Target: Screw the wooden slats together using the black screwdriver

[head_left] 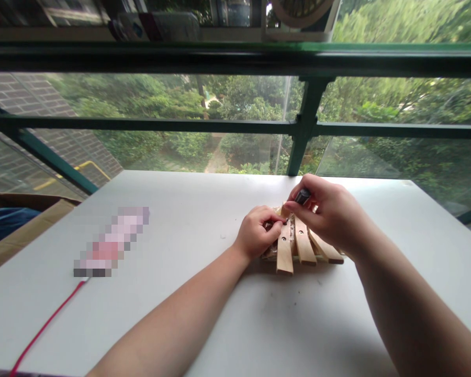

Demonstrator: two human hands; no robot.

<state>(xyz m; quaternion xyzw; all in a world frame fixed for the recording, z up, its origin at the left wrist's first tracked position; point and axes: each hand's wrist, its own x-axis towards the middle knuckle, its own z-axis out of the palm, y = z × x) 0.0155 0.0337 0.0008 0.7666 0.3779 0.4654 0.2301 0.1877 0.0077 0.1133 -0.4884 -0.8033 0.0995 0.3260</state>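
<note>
My right hand (325,207) is closed around the dark handle of a screwdriver (302,196), which slants down toward the left fingertips. Thumb and forefinger of my left hand (259,230) are pinched together at the upper part of a light wooden slat (285,256). A tiny dark piece shows at those fingertips; whether it is a screw or the screwdriver's tip I cannot tell. Beside this slat lie a second wooden slat (306,252) and a third slat (329,252), fanned out. Screw heads show on two slats. Clear crinkled plastic lies under them, partly hidden by my hands.
The white table (204,199) carries a blurred-out object (112,243) at the left, with a red cable (47,330) running from it. A cardboard box (35,225) with blue cloth stands beyond the left edge. Green window railings (302,125) border the far side.
</note>
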